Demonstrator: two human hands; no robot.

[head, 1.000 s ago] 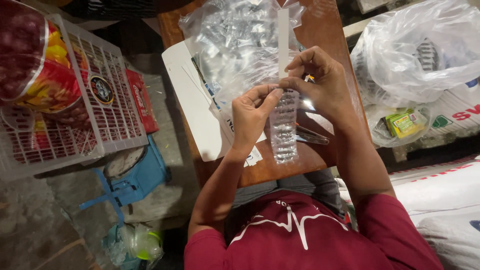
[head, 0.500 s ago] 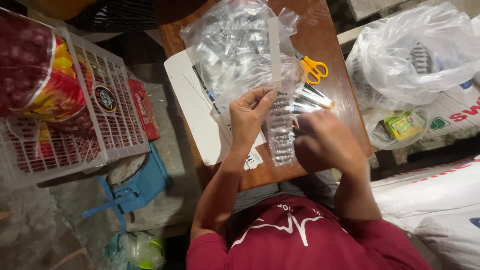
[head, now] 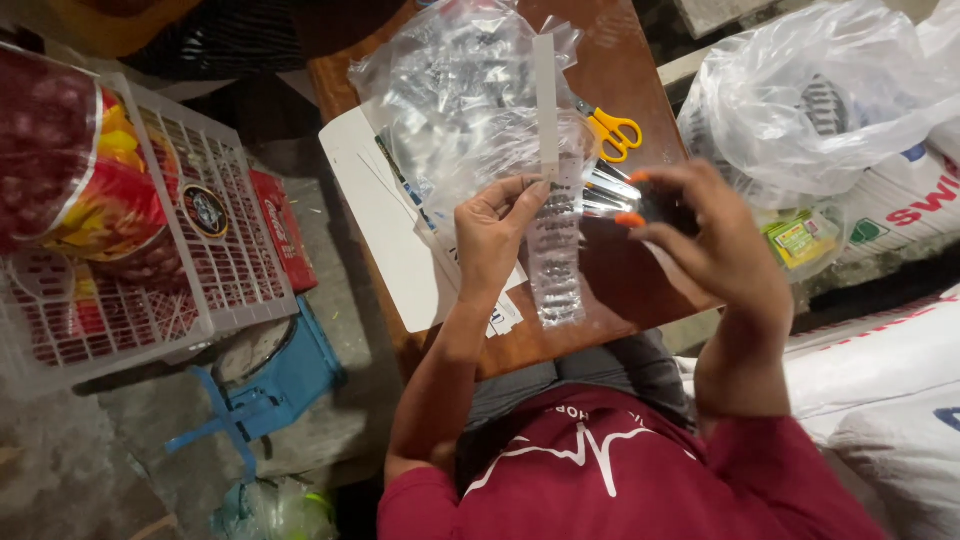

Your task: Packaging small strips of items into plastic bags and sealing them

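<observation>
My left hand [head: 492, 238] pinches a long strip of small clear packets [head: 556, 262], which hangs upright over the wooden table [head: 625, 295]. A narrow white paper strip [head: 546, 95] sticks up from the top of the packets. My right hand [head: 712, 248] is raised just right of the strip and grips a small dark tool with orange parts [head: 640, 205]. What kind of tool it is I cannot tell. The tool's tip is close to the strip's upper part, apart from it.
Behind the strip lie a heap of clear plastic bags [head: 455, 85], yellow-handled scissors [head: 614, 131] and white sheets [head: 385, 225]. At the left are a white plastic crate [head: 235, 270] with a red and yellow bag [head: 75, 170], and a blue stool [head: 275, 390]. Filled bags [head: 800, 110] and white sacks [head: 890, 390] are at the right.
My right hand let go of the top of the strip, dropped toward the table, and now comes back up holding the dark, orange-tipped tool. My left hand still holds the strip.
</observation>
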